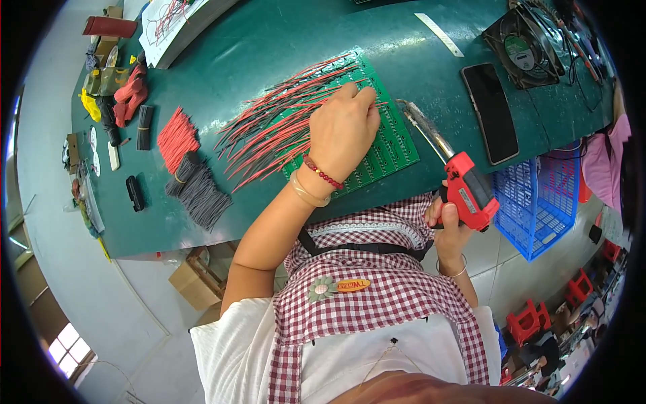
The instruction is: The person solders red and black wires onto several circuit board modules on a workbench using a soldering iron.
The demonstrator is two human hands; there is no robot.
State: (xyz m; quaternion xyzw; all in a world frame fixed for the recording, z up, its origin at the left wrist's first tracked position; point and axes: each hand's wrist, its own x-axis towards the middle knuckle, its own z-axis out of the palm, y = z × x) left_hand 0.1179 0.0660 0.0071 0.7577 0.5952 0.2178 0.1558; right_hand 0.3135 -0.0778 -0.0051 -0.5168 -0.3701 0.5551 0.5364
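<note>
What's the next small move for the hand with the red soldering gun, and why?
Probably bring the red pistol-grip soldering gun in the right hand leftward so its metal tip reaches the green circuit board. The tip sits just off the board's right edge, while the left hand already pinches a thin red wire down on the board.

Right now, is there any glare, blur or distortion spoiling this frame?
Head view: strong fisheye bending, with the green table edges curving and black corners; soft glare streaks on the tabletop near the white strip; the left hand and circuit board stay sharp.
</note>
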